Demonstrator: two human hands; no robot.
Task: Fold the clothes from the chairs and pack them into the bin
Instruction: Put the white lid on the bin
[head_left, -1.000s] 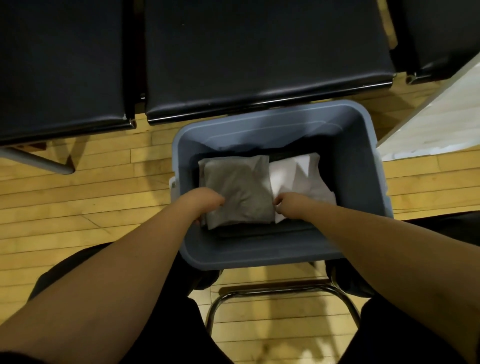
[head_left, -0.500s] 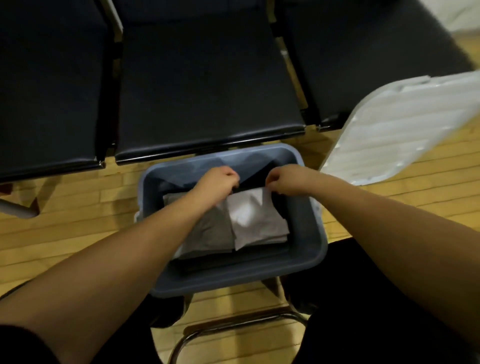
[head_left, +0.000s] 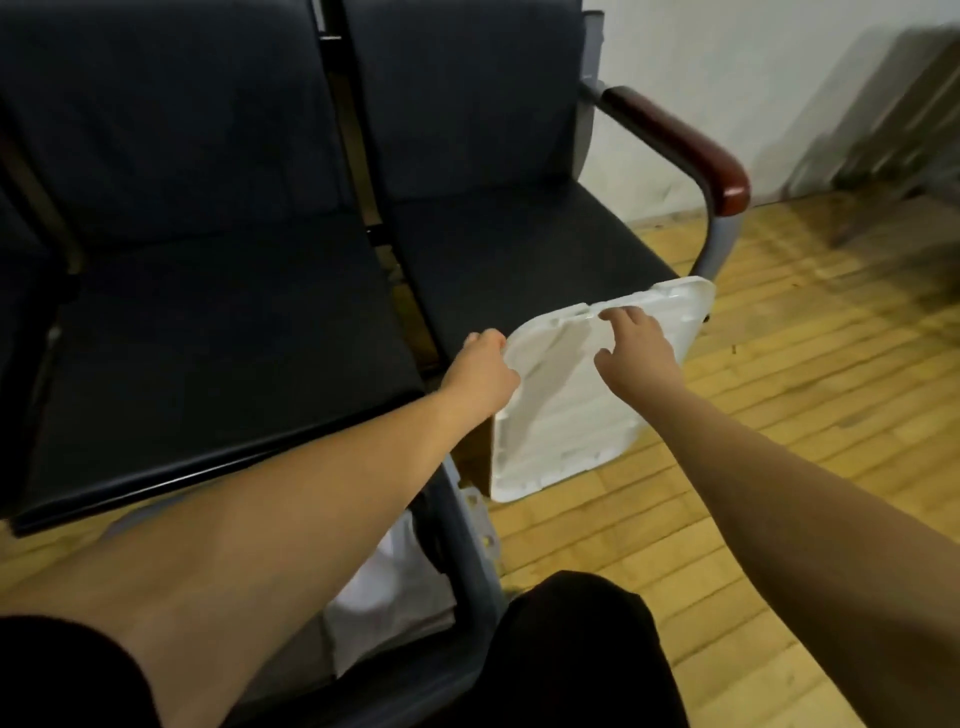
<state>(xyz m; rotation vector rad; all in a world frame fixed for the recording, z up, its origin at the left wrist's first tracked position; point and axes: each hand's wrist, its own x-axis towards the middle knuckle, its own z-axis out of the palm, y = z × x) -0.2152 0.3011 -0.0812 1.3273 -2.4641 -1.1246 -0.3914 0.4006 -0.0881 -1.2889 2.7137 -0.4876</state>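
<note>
No text, label or number is legible.

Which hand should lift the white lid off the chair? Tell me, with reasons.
Left. The left hand already grips the near-left edge of the white lid, which leans against the chair. The right hand only reaches its top edge, fingers spread.

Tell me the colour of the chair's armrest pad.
Dark reddish-brown armrest pad, seen in the head view.

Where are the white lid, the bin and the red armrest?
white lid (head_left: 566, 415): head view, on its ribbed middle.
bin (head_left: 475, 561): head view, on its grey right wall.
red armrest (head_left: 680, 143): head view, on its top.
</note>
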